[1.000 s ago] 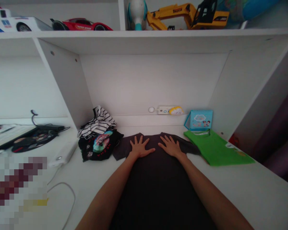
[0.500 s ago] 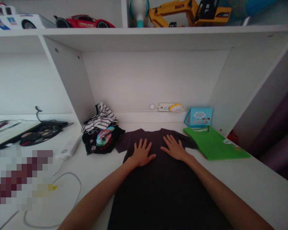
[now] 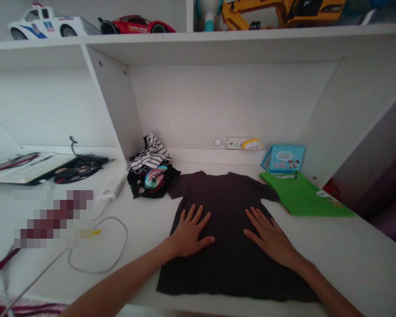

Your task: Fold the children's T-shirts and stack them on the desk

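A dark T-shirt (image 3: 227,198) lies spread flat on the white desk (image 3: 350,251), collar toward the back wall. My left hand (image 3: 188,231) rests palm down on its left half, fingers spread. On the shirt's right half my right hand (image 3: 269,235) lies flat too, fingers stretched out. Neither hand holds anything.
A folded green shirt (image 3: 303,199) lies to the right, a blue notebook (image 3: 285,157) behind it. A heap of striped and black clothes (image 3: 152,174) sits at the left. A white cable (image 3: 99,251), a power bank (image 3: 111,188) and a power strip (image 3: 239,143) are nearby. Toy cars (image 3: 137,24) stand on the shelf above.
Both hands have slid from the shirt's collar area toward me, down to its middle, and moved wider apart. The view has pulled back, so the shirt's hem now shows.
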`<act>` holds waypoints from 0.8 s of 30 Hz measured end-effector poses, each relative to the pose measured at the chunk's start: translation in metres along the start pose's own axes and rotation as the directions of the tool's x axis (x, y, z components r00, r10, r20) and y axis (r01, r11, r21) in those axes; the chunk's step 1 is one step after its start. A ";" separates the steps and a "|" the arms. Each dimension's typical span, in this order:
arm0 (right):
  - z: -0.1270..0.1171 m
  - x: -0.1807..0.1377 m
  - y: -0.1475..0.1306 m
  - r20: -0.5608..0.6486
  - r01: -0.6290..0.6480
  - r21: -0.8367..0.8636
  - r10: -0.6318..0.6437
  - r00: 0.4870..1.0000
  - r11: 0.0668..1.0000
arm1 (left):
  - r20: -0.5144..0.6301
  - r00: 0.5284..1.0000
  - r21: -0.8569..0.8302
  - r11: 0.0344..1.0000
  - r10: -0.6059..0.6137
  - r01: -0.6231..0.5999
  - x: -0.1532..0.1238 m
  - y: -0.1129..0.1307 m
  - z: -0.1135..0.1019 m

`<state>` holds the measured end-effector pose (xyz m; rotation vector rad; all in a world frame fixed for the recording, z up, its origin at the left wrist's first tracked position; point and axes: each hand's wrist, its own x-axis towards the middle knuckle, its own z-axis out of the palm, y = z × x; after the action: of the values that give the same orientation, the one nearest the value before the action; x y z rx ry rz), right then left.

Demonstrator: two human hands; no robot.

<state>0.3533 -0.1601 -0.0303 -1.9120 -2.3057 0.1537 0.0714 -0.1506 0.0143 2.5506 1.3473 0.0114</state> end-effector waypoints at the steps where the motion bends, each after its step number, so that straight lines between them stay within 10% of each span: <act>1: -0.004 -0.004 0.000 0.011 -0.005 0.014 0.005 1.000 1.000 | 0.013 1.000 -0.006 1.000 -0.008 0.008 -0.004 0.002 -0.002; 12: 0.007 -0.075 -0.009 0.059 -0.025 0.071 0.021 0.998 0.997 | 0.128 0.988 -0.110 0.991 0.091 -0.077 -0.061 0.009 -0.012; 18: -0.045 -0.064 -0.063 0.083 -0.012 0.126 0.002 0.997 0.992 | -0.113 0.994 -0.086 0.996 -0.001 -0.009 0.008 -0.048 -0.062; 21: -0.054 -0.056 -0.133 -0.009 0.274 0.270 -0.283 0.959 0.923 | -0.280 0.921 0.135 0.938 -0.272 0.318 0.057 -0.083 -0.077; 24: -0.032 -0.050 -0.199 -0.064 0.569 0.318 -0.582 0.811 0.758 | -0.290 0.872 0.199 0.867 -0.393 0.457 0.088 -0.107 -0.077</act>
<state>0.1749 -0.2464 0.0325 -0.9886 -2.5753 0.4639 0.0250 -0.0049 0.0545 2.4445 2.1211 0.0653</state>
